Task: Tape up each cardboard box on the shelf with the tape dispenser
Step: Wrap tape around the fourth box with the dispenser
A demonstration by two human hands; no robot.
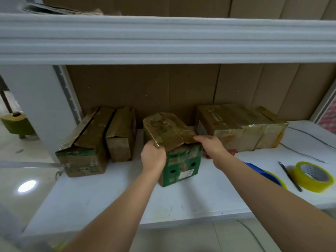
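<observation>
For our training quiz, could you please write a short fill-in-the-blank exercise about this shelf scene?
1. Both hands hold the flaps of the ____ box.
2. The loose tape roll is ____ in colour.
3. The tape dispenser lies under the person's ____ forearm.
Missing words: green; yellow; right

A blue tape dispenser (259,170) lies on the white shelf (190,200) largely hidden behind the person's right forearm, with only its upper edge and a sliver of yellow tape showing. The fingertips of the left hand (153,157) disappear under the front flap of the green-printed box (180,160). Print on that box's white label (185,174) is too small to read, and a yellowish object (60,245) at the lower left is blurred beyond telling.
</observation>
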